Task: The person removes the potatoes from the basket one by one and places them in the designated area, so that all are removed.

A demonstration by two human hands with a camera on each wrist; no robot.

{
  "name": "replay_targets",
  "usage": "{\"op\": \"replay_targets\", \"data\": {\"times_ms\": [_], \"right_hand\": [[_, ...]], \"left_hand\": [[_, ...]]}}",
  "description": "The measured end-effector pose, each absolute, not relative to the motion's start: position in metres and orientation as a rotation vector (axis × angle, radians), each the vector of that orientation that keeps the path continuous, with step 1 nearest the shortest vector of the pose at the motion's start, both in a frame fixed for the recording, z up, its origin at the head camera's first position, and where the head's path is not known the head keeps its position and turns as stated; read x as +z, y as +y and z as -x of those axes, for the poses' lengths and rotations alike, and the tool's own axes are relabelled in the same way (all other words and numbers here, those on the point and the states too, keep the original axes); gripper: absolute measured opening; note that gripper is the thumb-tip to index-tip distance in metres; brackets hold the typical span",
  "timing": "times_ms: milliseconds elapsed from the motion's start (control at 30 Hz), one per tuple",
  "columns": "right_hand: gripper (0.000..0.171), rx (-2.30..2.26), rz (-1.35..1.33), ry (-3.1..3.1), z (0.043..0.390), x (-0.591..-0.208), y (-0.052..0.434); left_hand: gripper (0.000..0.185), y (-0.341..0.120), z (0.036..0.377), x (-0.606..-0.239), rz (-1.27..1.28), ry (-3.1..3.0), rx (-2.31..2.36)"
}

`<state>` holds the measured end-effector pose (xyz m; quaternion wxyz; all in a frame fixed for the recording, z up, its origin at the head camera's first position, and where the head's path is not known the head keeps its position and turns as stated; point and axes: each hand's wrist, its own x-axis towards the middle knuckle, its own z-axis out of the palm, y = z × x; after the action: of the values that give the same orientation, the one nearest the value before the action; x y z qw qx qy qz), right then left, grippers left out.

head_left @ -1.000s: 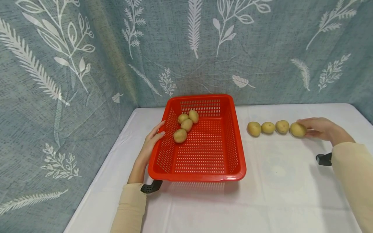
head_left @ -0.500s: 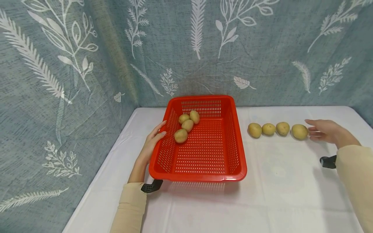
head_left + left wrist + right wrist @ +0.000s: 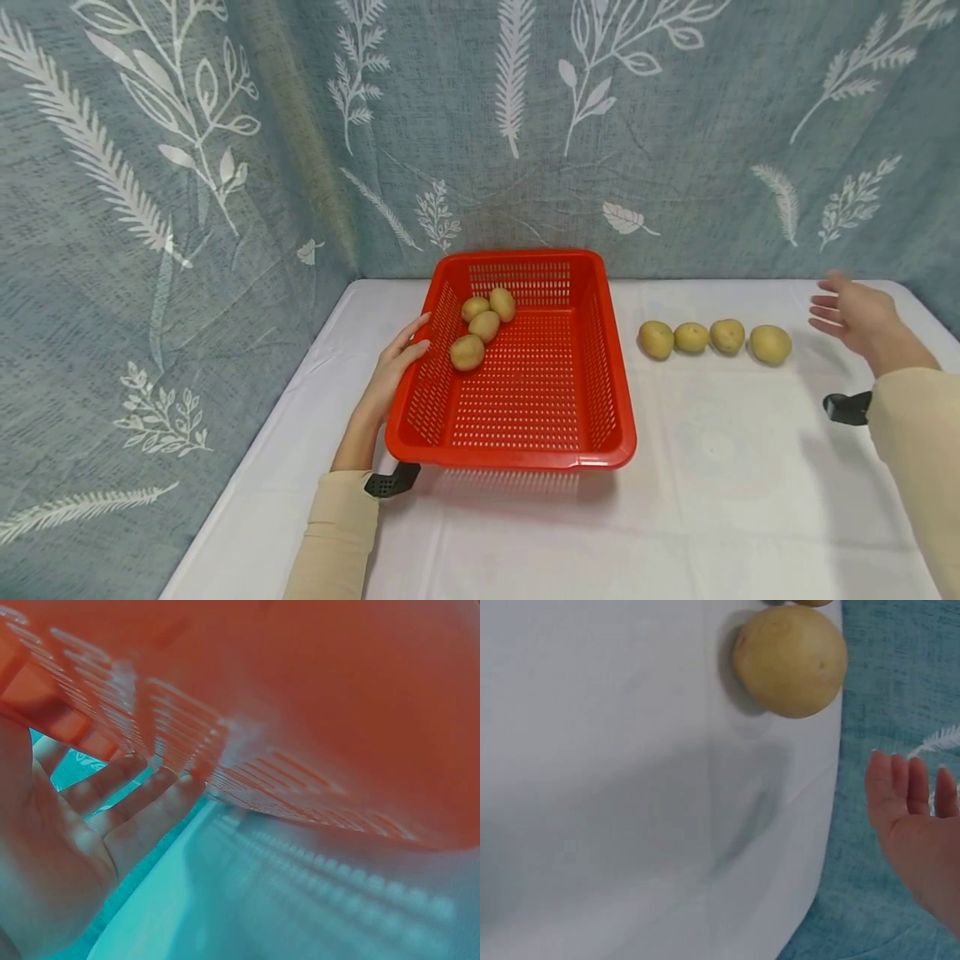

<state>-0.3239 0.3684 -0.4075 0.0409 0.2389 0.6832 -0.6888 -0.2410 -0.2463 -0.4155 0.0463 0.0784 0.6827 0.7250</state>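
My left hand (image 3: 386,371) holds the left rim of a red perforated plastic basket (image 3: 510,457). The thumb reaches over the rim, and in the left wrist view the fingers (image 3: 150,817) lie against the outside of the basket wall. Several potatoes (image 3: 467,352) lie together in the basket's left half. To the right of the basket, a row of potatoes (image 3: 656,340) sits on the white cloth. My right hand (image 3: 862,317) hangs above the table beyond the row's right-end potato (image 3: 770,344), apart from it. Its fingers are loosely extended and hold nothing, as the right wrist view shows too.
A white cloth (image 3: 712,500) covers the table. Grey-blue curtains (image 3: 480,167) with white leaf prints hang along the back and left edges. Dark wrist devices (image 3: 847,408) are worn below both hands.
My right hand has let go of the right-end potato and moved away, up and to the right. The potato stays in the row. My left hand keeps its place on the basket.
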Motion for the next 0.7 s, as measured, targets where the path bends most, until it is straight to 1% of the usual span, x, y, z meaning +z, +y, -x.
{"op": "replay_targets", "data": {"times_ms": [100, 167, 200, 233, 300, 367, 400, 467, 533, 600, 700], "right_hand": [[0.065, -2.360, -0.796, 1.805, 0.327, -0.402, 0.369], [0.050, -2.501, -0.760, 1.637, 0.336, -0.409, 0.377], [0.047, -2.553, -0.758, 1.554, 0.336, -0.406, 0.375], [0.049, -2.587, -0.727, 1.489, 0.338, -0.408, 0.377], [0.041, -2.643, -0.690, 1.386, 0.333, -0.401, 0.369], [0.049, -2.676, -0.679, 1.293, 0.328, -0.391, 0.357], [0.049, -2.675, -0.675, 1.271, 0.327, -0.388, 0.355], [0.049, -2.679, -0.644, 1.247, 0.336, -0.397, 0.361], [0.051, -2.691, -0.579, 1.182, 0.355, -0.414, 0.377], [0.048, -2.680, -0.528, 1.172, 0.367, -0.425, 0.385], [0.052, -2.681, -0.508, 1.136, 0.366, -0.416, 0.370]], "left_hand": [[0.052, -0.246, 0.241, -0.416, -0.236, 2.075, 2.217], [0.052, -0.246, 0.241, -0.416, -0.229, 2.072, 2.219], [0.052, -0.246, 0.241, -0.416, -0.226, 2.069, 2.221], [0.052, -0.246, 0.241, -0.415, -0.222, 2.065, 2.223], [0.052, -0.246, 0.241, -0.415, -0.220, 2.068, 2.221], [0.052, -0.246, 0.242, -0.416, -0.220, 2.072, 2.217], [0.052, -0.246, 0.242, -0.416, -0.223, 2.072, 2.215], [0.052, -0.246, 0.243, -0.416, -0.223, 2.073, 2.212], [0.052, -0.246, 0.243, -0.416, -0.223, 2.070, 2.213], [0.052, -0.246, 0.243, -0.416, -0.223, 2.067, 2.213], [0.052, -0.246, 0.242, -0.416, -0.224, 2.076, 2.209]]}}
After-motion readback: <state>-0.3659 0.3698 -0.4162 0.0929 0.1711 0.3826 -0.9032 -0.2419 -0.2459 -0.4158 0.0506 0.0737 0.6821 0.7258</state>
